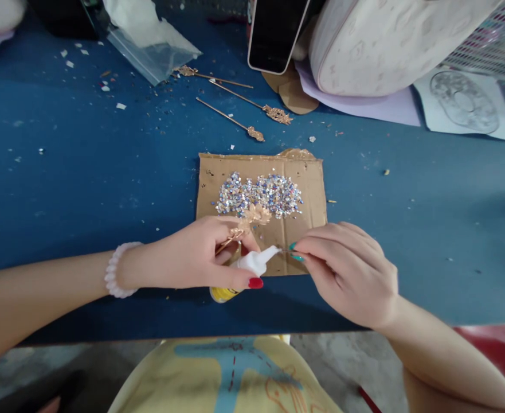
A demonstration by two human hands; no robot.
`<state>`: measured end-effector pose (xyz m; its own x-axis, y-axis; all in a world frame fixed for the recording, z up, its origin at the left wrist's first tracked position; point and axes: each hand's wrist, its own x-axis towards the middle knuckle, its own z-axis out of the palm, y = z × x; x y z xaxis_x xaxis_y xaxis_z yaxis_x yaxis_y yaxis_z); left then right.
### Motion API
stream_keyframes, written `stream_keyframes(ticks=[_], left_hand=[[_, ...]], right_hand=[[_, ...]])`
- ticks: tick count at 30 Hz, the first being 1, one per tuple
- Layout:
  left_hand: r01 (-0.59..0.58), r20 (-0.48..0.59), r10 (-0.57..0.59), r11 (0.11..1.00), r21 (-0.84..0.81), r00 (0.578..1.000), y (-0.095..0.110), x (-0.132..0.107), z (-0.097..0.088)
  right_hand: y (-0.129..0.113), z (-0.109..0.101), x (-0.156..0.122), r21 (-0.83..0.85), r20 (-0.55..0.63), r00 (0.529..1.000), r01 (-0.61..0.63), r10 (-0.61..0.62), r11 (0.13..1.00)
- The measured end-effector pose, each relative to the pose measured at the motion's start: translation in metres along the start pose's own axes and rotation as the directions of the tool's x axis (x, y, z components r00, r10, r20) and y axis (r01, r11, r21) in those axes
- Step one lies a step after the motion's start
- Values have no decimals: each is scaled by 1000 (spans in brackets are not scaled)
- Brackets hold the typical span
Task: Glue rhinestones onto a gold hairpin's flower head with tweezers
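Observation:
My left hand (218, 252) is closed round a small glue bottle (252, 263) with a white nozzle and a yellow label. The same hand also holds a rose-gold hairpin (254, 215) with a flower-shaped head, between its fingers. My right hand (347, 264) pinches a thin metal pin (285, 250), whose end meets the tip of the nozzle. Under both hands lies a piece of cardboard (312, 201). Loose shiny chips (278, 195) in silver, white and blue are spread over it, just beyond the hairpin's head.
Behind the cardboard lie more hairpins (255, 133). A plastic bag (153, 51) rests at the back left. A phone (276, 34) leans upright at the back, beside a pale bag (381, 46). A printed sheet (467, 103) lies at the right. Scraps dot the blue table (84, 172).

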<state>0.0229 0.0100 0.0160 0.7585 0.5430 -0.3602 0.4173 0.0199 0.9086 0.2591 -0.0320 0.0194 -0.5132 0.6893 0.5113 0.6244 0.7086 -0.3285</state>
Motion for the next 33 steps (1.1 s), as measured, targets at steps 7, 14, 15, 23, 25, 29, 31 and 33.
stream_keyframes(ticks=[7,14,15,23,25,29,31,33], left_hand=[[-10,-20,10,1000,-16,1000,-2,0,0],[-27,-63,24,998,-56,998,-4,-1,3],[-21,-66,17,997,-69,998,-4,-1,3],[22,-18,-24,994,-110,1000,-3,-3,2],[23,-19,-26,990,-138,999,-4,-3,2],[19,-19,-22,982,-187,1000,-5,-4,3],[-14,-33,9,988,-156,999,-3,-3,2],[-62,-45,57,992,-108,997,-2,-3,2]], right_hand=[[1,-3,8,289,192,953,-283,234,915],[6,-5,8,384,175,963,-258,204,886],[6,-5,8,371,146,971,-232,190,899],[6,-2,5,168,5,998,-69,69,983],[6,-2,5,105,-19,999,-35,37,994],[4,-4,4,51,-19,1000,-10,11,999],[3,-5,4,47,-10,1000,-5,6,999],[2,-5,4,49,1,1000,6,-6,999]])
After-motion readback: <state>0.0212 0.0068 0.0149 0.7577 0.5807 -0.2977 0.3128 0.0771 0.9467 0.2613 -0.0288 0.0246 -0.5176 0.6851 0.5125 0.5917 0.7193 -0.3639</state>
